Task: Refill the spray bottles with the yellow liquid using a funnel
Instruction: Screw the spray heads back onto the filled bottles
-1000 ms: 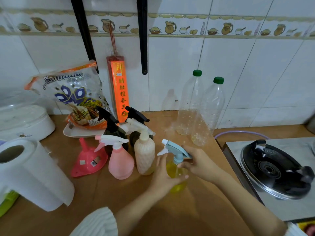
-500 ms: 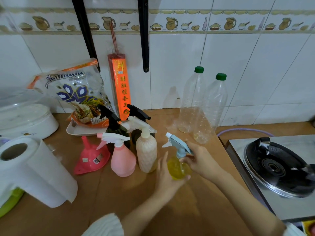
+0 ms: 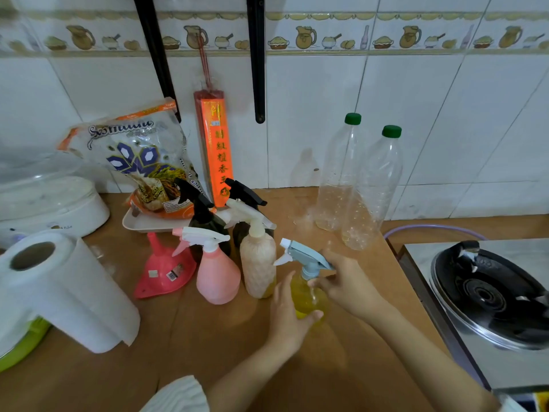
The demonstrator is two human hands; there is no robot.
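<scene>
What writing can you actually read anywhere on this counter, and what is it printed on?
"Sosmiana", roughly, partly blurred: large script on the clear plastic food bag in the beige tray.
Column of dark Chinese characters, too blurred to read surely: on the tall orange incense packet against the wall.
Barcode sticker, digits too small: on the red plastic funnel.
Small print on the white cooker: unreadable.
The spray bottles show no labels.

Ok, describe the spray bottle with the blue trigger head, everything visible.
The spray bottle is small, with a round clear body full of yellow liquid and a pale blue trigger head whose white nozzle points left. It stands upright on the wooden counter, right of the cream bottle. The left hand wraps its body; the right hand grips the collar under the head.
</scene>
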